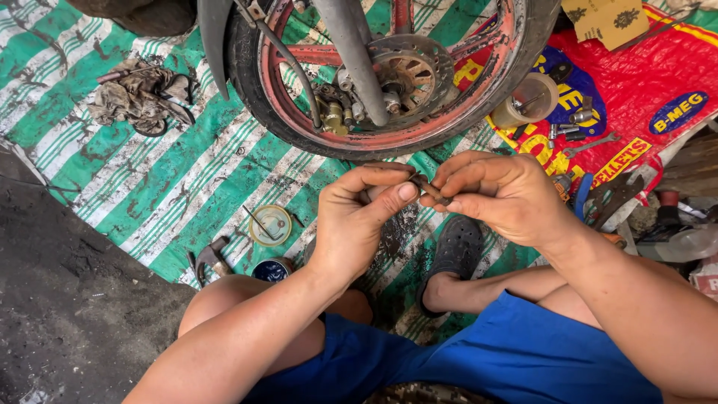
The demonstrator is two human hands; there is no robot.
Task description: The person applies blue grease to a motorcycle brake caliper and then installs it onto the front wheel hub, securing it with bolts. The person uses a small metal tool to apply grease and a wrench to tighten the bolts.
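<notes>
- Nearest the camera: the person sits low, knees apart in blue shorts [516, 352], one foot in a dark clog [455, 251] planted on the tarp. Judged a working squat that keeps both forearms free over the lap.
- Left hand [357, 221]: fingers curled, thumb and forefinger pinched onto the near end of a small dark rod-like part [428, 187]. Grip appears firm, serving to steady the piece.
- Right hand [502, 196]: fingers closed round the other end of the same part, thumb pressed along it. The two hands meet fingertip to fingertip, holding the part up between them, just below the wheel. Its exact kind is too small to tell.
- Beside the left knee: a small open tin [271, 268], its round lid [271, 224] lying near with a thin stick across it, and a curved metal tool [209, 258]. Placed within arm's reach, presumably for ready use.
- Ground cover: a soiled green-and-white striped tarp [172, 187], joined on the right by a red printed sack [658, 82] bearing loose sockets and a spanner [591, 144].
- Farther: a motorcycle wheel [389, 82] with red rim, brake disc and fork leg stands directly ahead.
- Far left: a greasy rag [138, 97] lies well apart.
</notes>
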